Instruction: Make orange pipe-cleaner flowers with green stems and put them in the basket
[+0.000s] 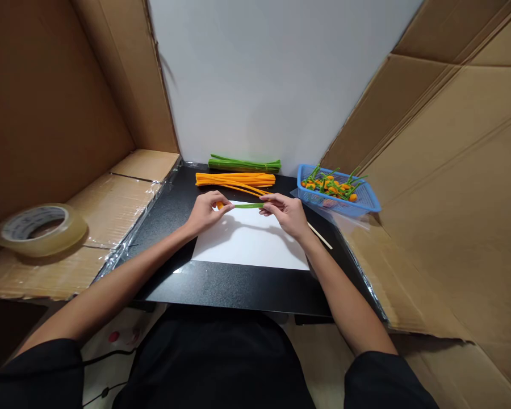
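Observation:
A green pipe cleaner (249,205) stretches level between my two hands, above a white sheet of paper (247,244). My left hand (208,213) pinches its left end, and a small orange piece (220,205) shows between the fingers there. Whether that piece is joined to the green stem is hidden by the fingertips. The fingers of my right hand (286,215) are closed on the right end. Just beyond the hands lie a bundle of orange pipe cleaners (236,179), a few strands loose toward my right hand, and a bundle of green pipe cleaners (243,165).
At the back right, a blue plastic basket (368,200) holds several orange and green pipe-cleaner pieces. A thin wooden stick (321,236) lies by my right wrist. A roll of clear tape (40,229) rests on cardboard at left. Cardboard walls (460,170) flank the black tabletop (230,288).

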Demonstrator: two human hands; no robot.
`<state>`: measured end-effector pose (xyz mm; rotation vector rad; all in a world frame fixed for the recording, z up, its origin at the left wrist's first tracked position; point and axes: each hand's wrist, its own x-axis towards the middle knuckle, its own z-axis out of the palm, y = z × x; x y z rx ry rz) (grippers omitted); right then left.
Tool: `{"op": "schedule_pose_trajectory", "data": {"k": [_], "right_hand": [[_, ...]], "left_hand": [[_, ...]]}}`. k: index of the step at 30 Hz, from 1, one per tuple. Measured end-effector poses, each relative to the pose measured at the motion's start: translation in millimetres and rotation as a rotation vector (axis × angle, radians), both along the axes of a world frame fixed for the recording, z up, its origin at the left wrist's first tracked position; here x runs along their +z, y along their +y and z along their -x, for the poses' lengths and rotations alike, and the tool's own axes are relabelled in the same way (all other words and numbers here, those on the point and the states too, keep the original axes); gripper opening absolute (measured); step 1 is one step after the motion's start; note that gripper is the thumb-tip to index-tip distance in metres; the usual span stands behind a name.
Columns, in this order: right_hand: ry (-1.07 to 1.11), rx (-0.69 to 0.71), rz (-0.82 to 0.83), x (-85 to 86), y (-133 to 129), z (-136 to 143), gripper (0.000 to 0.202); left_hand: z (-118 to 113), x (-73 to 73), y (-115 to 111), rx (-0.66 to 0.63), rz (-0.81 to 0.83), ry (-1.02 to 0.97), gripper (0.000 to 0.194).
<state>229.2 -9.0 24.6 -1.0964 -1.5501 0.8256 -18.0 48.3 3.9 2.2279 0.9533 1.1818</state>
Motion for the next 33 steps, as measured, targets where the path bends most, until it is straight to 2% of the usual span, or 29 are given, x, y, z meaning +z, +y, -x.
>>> {"op": "schedule_pose_trajectory", "data": {"k": [4, 8, 11, 14, 18, 27, 33], "right_hand": [[0.107, -0.065, 0.034, 5.1, 2, -9, 0.036], [0.147, -0.138, 0.077, 6.2, 6, -16, 0.039], [0.170, -0.040, 0.272, 0.2, 5, -3, 0.042], [0.307, 0.074, 0.416, -7.4, 1, 20, 0.047], [0.505, 0.020, 0.325, -11.6, -2, 38, 0.044], [0.590, -0.151, 0.169, -13.5, -4, 45, 0.032], [0.609, -0.169, 0.159, -17.9, -4, 49, 0.028]], "left_hand": [[5, -0.7, 4, 0.127, -0.076, -0.038, 0.032], [10, -2.8, 9, 0.133, -0.071, -0.104, 0.028], [7, -2.6, 5, 0.093, -0.086, -0.157, 0.029], [0, -1.9, -4, 0.002, -0.077, -0.157, 0.031], [-8, -3.7, -15, -0.101, -0.061, -0.060, 0.031], [-17, -6.4, -26, 0.060, -0.246, 0.046, 0.026], [-17, -7.9, -28, 0.054, -0.323, 0.085, 0.027]]}}
